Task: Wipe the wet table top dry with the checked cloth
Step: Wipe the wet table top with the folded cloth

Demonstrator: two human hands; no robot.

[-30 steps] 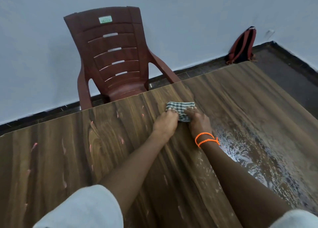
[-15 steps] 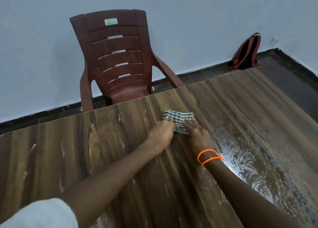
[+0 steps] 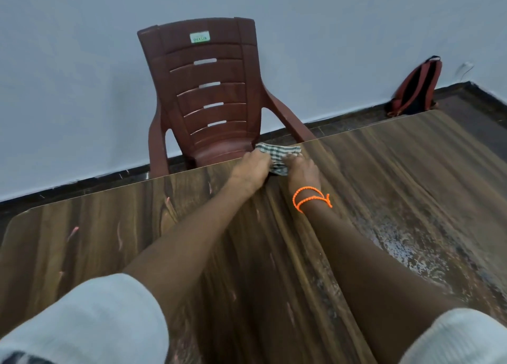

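both hands, left hand (image 3: 251, 171) and right hand (image 3: 303, 174), together pressing checked cloth (image 3: 278, 155) at table top (image 3: 411, 171) far edge.

Both hands (image 3: 277, 168) press checked cloth (image 3: 278, 155) at table top (image 3: 411, 171) far edge; wet patch right.
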